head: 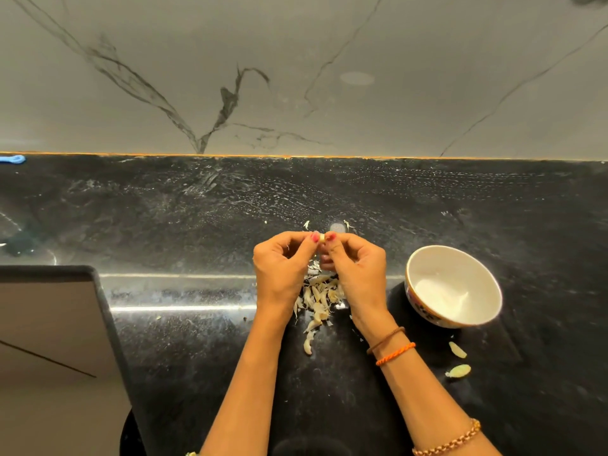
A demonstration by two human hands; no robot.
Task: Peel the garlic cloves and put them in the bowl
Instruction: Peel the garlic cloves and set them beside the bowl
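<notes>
Peeling a clove above the skins.

Both hands, left (pixel 283 263) and right (pixel 357 264), pinched one clove (pixel 322 238) between fingertips over the skins (pixel 317 299) (peeling seemed underway); next, probably strip it bare and carry it right to the bowl (pixel 427 258), which looked empty.

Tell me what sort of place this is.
Most likely a home kitchen. A dark polished stone countertop runs against a veined marble-look backsplash, and both hands peel a garlic clove over a pile of skins beside a white bowl.
</notes>
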